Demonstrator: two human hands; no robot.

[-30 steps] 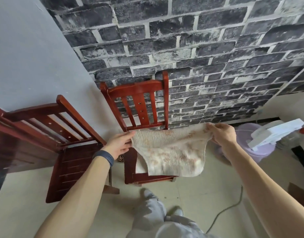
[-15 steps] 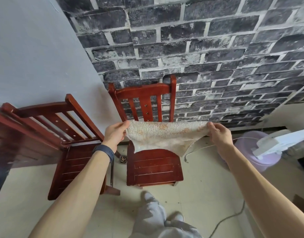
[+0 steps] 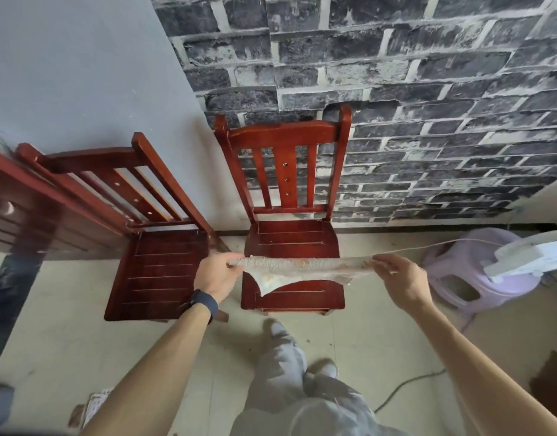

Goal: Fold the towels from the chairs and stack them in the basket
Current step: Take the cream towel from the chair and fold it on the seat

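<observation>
Lowered over the red wooden chair (image 3: 292,269), the beige terry towel (image 3: 302,268) is pulled taut; left hand (image 3: 216,275) and right hand (image 3: 400,281) pinch opposite ends, ready for folding.

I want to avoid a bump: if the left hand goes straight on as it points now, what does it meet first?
Likely the chair by the brick wall: the left hand, gripping the towel, points toward its seat and backrest. Depth is unclear.

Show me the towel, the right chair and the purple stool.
towel (image 3: 302,265): head view, stretched top edge.
right chair (image 3: 283,132): head view, backrest top rail.
purple stool (image 3: 450,262): head view, left side.
</observation>
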